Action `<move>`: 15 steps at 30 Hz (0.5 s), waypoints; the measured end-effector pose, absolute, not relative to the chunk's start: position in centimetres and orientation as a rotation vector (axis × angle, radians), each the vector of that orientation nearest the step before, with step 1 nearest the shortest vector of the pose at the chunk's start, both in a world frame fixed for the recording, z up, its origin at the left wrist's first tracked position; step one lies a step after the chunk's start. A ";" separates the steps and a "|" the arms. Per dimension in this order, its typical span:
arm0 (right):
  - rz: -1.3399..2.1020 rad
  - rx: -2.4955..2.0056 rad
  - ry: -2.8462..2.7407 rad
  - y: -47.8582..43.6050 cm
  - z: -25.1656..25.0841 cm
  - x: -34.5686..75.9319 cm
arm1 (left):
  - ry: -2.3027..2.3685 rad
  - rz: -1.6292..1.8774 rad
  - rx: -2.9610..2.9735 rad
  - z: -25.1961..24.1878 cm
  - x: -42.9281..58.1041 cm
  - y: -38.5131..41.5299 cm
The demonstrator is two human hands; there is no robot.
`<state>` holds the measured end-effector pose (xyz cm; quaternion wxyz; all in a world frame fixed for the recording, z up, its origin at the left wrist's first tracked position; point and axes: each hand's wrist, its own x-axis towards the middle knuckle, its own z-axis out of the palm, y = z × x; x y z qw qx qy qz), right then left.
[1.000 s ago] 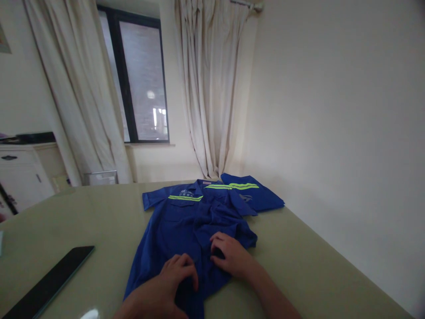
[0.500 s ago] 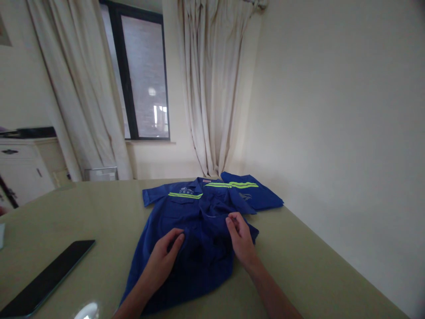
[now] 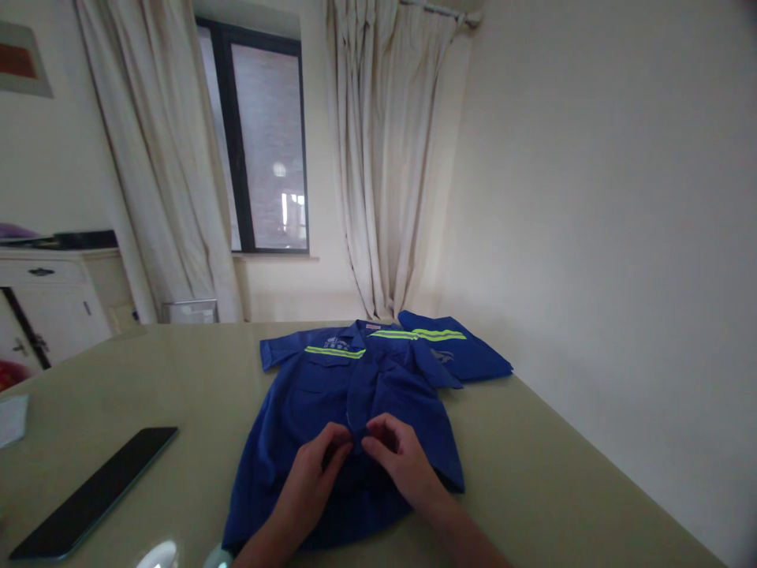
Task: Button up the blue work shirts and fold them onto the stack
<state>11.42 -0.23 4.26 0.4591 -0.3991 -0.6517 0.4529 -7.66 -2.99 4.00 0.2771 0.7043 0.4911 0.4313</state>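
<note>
Hands met at the middle of a blue work shirt that lay spread on the table, collar toward the far edge and hem toward the near edge. The left hand and the right hand sat close together, fingertips almost touching. Each was curled and pinched on the cloth of the front opening, low on the shirt. A yellow-green reflective stripe crossed the chest. A folded blue garment with the same stripe lay just beyond the shirt's sleeve, toward the far right corner. A dark flat device rested well apart near the left edge, and a white paper lay at that edge. Pale curtains hung beside a dark-framed window behind the table.
</note>
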 end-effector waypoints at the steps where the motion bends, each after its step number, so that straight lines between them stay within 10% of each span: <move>1: 1.097 -0.982 -1.645 -0.4 4.5 11.4 | 1.314 1.158 1.875 4.0 -7.7 -2.9; 15: 0.690 -1.029 -1.860 -1.3 4.9 11.4 | 1.385 1.165 2.003 3.0 -7.4 -3.1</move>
